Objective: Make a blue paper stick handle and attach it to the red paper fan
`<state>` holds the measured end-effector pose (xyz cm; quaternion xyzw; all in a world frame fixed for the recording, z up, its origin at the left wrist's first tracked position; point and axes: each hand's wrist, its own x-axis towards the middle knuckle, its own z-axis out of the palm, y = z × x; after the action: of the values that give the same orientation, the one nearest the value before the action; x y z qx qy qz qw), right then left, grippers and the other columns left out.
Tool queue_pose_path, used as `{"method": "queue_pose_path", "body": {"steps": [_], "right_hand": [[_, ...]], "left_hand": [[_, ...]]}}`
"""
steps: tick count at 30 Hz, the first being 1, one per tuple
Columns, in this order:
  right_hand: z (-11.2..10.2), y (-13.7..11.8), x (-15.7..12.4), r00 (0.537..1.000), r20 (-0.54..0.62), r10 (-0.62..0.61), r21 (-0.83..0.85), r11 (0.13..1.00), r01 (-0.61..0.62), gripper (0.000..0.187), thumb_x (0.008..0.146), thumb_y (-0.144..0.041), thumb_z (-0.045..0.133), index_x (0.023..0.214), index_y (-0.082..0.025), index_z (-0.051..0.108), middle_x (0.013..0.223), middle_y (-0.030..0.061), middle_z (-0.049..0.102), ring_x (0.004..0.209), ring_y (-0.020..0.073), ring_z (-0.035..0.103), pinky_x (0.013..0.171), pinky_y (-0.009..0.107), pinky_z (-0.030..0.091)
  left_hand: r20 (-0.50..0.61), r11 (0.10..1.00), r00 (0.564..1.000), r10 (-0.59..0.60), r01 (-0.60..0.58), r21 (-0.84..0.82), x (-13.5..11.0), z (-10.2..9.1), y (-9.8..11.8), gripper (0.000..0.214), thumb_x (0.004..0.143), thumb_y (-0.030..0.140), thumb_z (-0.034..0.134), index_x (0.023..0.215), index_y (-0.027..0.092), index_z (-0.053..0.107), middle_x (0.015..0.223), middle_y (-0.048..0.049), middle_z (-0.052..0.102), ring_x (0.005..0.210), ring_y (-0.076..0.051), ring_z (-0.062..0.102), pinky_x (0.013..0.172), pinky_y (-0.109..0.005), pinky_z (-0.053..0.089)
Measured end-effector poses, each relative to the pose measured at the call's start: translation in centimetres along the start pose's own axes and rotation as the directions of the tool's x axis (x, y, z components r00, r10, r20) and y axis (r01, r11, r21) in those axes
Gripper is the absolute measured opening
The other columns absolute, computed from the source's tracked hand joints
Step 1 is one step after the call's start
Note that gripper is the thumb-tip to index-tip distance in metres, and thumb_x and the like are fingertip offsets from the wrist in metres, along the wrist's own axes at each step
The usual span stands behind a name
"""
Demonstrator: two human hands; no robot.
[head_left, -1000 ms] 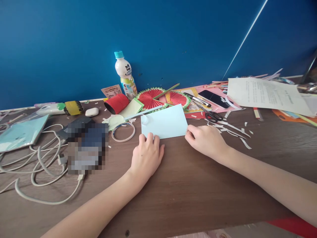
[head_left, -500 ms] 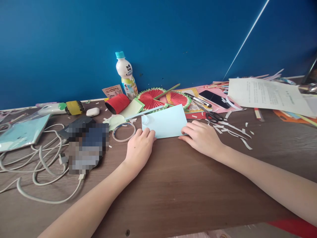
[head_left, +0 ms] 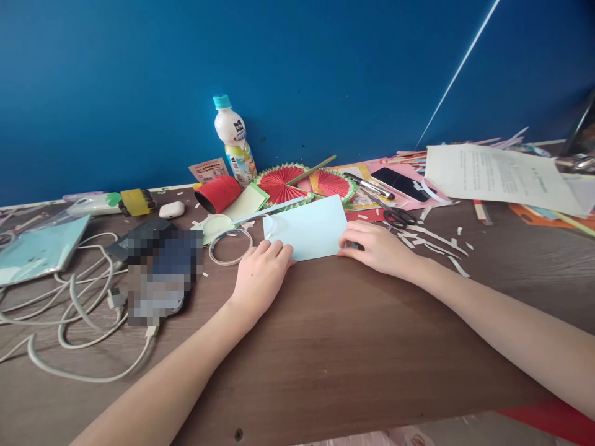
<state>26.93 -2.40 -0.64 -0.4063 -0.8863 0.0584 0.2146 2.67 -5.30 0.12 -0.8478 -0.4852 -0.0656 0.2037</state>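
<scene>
A pale blue sheet of paper lies on the table between both hands. My left hand has its fingers curled over the paper's near left corner, thumb tucked at the near edge. At the near right corner, my right hand pinches the paper between thumb and fingers. A curl of clear tape shows at the sheet's left end. Just beyond my left hand lies a tape roll, flat on its side. Black scissors rest beyond my right hand, near white paper scraps.
Behind the sheet are red and green folded paper fans, a drink bottle and a red cylinder. Cables and a blurred phone-like device lie left. A printed sheet and dark phone are right.
The whole view has shifted slightly. My right hand's fingers have moved a little at the paper's right edge, while my left hand stays at the near left corner.
</scene>
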Motion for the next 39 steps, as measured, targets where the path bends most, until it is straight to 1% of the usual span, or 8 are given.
{"method": "queue_pose_path", "body": {"steps": [4, 8, 13, 16, 21, 29, 34, 39], "right_hand": [[0.2, 0.2, 0.0, 0.999, -0.018, -0.033, -0.022, 0.999, 0.033, 0.017, 0.086, -0.028, 0.049, 0.073, -0.018, 0.056, 0.076, 0.0039, 0.056, 0.072, 0.0159, 0.049, 0.064, 0.027, 0.037], [0.4, 0.2, -0.1, 0.998, -0.037, -0.046, -0.040, 0.998, 0.044, 0.023, 0.088, -0.029, 0.045, 0.072, -0.017, 0.056, 0.076, 0.0052, 0.058, 0.074, 0.0171, 0.050, 0.066, 0.028, 0.038], [0.6, 0.2, -0.1, 0.997, -0.058, -0.046, -0.068, 0.997, 0.042, 0.025, 0.089, -0.028, 0.042, 0.073, -0.018, 0.057, 0.076, 0.0059, 0.059, 0.073, 0.0176, 0.049, 0.067, 0.029, 0.038], [0.6, 0.1, -0.1, 0.996, -0.092, -0.007, -0.058, 0.998, 0.002, 0.022, 0.088, -0.027, 0.044, 0.071, -0.018, 0.055, 0.073, 0.0053, 0.058, 0.070, 0.0170, 0.050, 0.065, 0.029, 0.038], [0.4, -0.3, 0.0, 0.992, -0.090, 0.084, 0.002, 0.996, -0.084, 0.017, 0.084, -0.024, 0.048, 0.069, -0.019, 0.052, 0.071, 0.0033, 0.057, 0.068, 0.0161, 0.050, 0.064, 0.028, 0.038], [0.7, -0.2, 0.3, 0.975, -0.049, 0.217, 0.168, 0.964, -0.206, 0.012, 0.079, -0.024, 0.054, 0.069, -0.020, 0.048, 0.067, 0.0004, 0.052, 0.070, 0.0162, 0.048, 0.063, 0.027, 0.037], [1.0, -0.2, 0.3, 0.966, -0.060, 0.251, 0.211, 0.949, -0.233, 0.014, 0.077, -0.024, 0.055, 0.067, -0.020, 0.048, 0.067, 0.0003, 0.051, 0.070, 0.0164, 0.046, 0.064, 0.028, 0.036], [1.1, -0.4, 0.3, 0.963, -0.071, 0.260, 0.233, 0.943, -0.238, 0.017, 0.076, -0.023, 0.056, 0.063, -0.020, 0.046, 0.070, 0.0012, 0.050, 0.073, 0.0176, 0.045, 0.069, 0.031, 0.037]], "left_hand": [[-0.031, 1.000, 0.999, -0.007, 0.008, 0.010, 0.1, 0.2, 0.0, 0.018, 0.087, 0.024, 0.045, 0.073, 0.019, 0.056, 0.073, -0.0028, 0.058, 0.071, -0.018, 0.051, 0.060, -0.029, 0.035], [0.023, 0.996, 0.996, -0.082, 0.083, -0.040, 0.3, 0.3, 0.0, 0.023, 0.089, 0.024, 0.040, 0.074, 0.018, 0.057, 0.076, -0.0038, 0.059, 0.073, -0.018, 0.051, 0.061, -0.029, 0.035], [0.070, 0.986, 0.993, -0.099, 0.107, -0.127, 0.3, 0.2, 0.0, 0.020, 0.089, 0.028, 0.041, 0.078, 0.019, 0.056, 0.079, -0.0047, 0.060, 0.076, -0.019, 0.052, 0.065, -0.030, 0.036], [0.062, 0.978, 0.993, -0.102, 0.112, -0.175, 0.1, 0.1, -0.1, 0.017, 0.086, 0.032, 0.046, 0.081, 0.019, 0.055, 0.079, -0.0044, 0.060, 0.076, -0.020, 0.051, 0.065, -0.030, 0.037], [0.109, 0.962, 0.987, -0.122, 0.145, -0.230, 0.3, 0.0, -0.1, 0.016, 0.088, 0.024, 0.041, 0.078, 0.019, 0.053, 0.081, -0.0046, 0.061, 0.077, -0.020, 0.050, 0.067, -0.030, 0.037], [0.215, 0.852, 0.962, -0.166, 0.250, -0.460, 1.0, 0.1, -0.1, 0.010, 0.086, 0.019, 0.042, 0.080, 0.018, 0.050, 0.079, -0.0031, 0.059, 0.077, -0.019, 0.048, 0.074, -0.033, 0.038], [0.238, 0.817, 0.952, -0.193, 0.290, -0.498, 1.1, 0.0, 0.0, 0.008, 0.084, 0.018, 0.044, 0.079, 0.019, 0.050, 0.080, -0.0025, 0.057, 0.079, -0.019, 0.049, 0.076, -0.034, 0.038], [0.229, 0.825, 0.953, -0.199, 0.289, -0.485, 1.0, 0.1, 0.0, 0.008, 0.083, 0.016, 0.043, 0.079, 0.019, 0.050, 0.086, -0.0038, 0.056, 0.084, -0.019, 0.050, 0.078, -0.034, 0.039]]}}
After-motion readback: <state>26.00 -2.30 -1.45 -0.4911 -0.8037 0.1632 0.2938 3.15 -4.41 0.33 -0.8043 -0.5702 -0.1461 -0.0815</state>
